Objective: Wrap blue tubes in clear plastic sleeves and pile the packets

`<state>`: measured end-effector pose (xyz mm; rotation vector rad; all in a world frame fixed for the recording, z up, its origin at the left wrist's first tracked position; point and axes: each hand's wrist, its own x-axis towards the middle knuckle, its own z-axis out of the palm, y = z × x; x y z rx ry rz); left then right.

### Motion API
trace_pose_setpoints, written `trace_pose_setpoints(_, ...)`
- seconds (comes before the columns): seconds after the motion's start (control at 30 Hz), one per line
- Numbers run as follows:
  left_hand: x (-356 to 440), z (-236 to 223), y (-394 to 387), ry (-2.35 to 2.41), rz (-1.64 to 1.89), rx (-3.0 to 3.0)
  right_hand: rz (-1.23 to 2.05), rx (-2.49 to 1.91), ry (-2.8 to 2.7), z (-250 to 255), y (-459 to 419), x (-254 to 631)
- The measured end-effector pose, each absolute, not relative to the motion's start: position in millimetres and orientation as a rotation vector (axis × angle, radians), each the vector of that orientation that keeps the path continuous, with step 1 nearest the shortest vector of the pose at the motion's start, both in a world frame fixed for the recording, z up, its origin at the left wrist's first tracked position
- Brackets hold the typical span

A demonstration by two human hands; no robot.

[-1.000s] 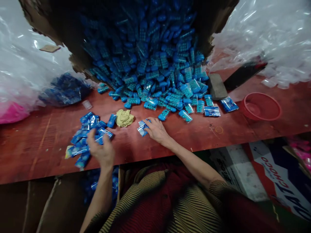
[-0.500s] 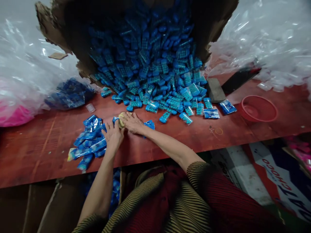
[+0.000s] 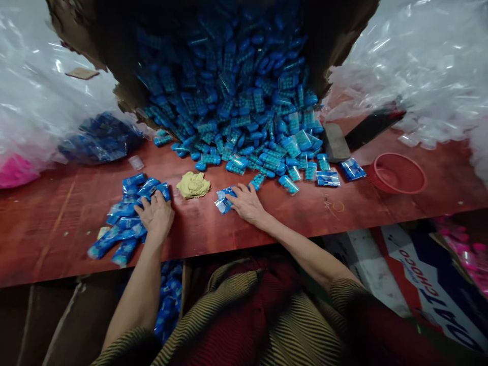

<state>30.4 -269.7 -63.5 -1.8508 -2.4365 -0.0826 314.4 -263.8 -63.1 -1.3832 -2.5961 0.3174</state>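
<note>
- The left hand point(image 3: 157, 216) hides some blue packets point(image 3: 124, 209).
- The right hand point(image 3: 247, 204) partly covers flat sachets point(image 3: 222, 202).
- The far carton's point(image 3: 335, 48) top is cut off.

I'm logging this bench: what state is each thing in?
Glossy blue plastic packets: piled
Blue printed plastic wrapping: lying flat
Left hand: spread over packets
Right hand: touching wrapping
Yellow cloth wad: crumpled
Round red plastic basket: upright
Brown cardboard box: open, torn
Blue plastic containers: heaped
</note>
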Motion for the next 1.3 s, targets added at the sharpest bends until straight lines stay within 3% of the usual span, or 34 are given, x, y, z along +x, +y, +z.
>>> trace_pose_setpoints(0.17, 52, -48, -276, -2.426, -0.247, -1.833, 0.260, -1.410, -2.561, -78, -262, 299)
trace_pose_setpoints(0.4, 120, -55, -321, -2.588, -1.067, -2.176, 0.376, -1.387, -2.519, -76, -259, 304)
trace_pose_setpoints(0.67, 121, -54, -283, -2.336, -0.791, -2.093, 0.347, -1.508, -2.411, -79, -259, 298)
trace_pose_setpoints(0.73, 123, -50, -276, -2.392, -1.037, -2.092, 0.383, -1.545, -2.324, -77, -259, 297)
trace_pose_setpoints(0.83, 140, -50, -283, -2.626, -1.746, -1.982, 0.479, -1.540, -2.113, -68, -265, 297)
trace_pose_setpoints(1.03, 180, -51, -296, -3.084, -2.770, -1.338, 0.818, -1.283, -1.800, -57, -287, 296)
trace_pose_setpoints(1.13, 185, -48, -295, -3.003, -2.999, -1.140, 1.085, -1.254, -1.488, -60, -288, 300)
trace_pose_setpoints(1.3, 182, -47, -296, -2.971, -3.067, -1.262, 1.749, -1.135, -0.908, -63, -283, 308)
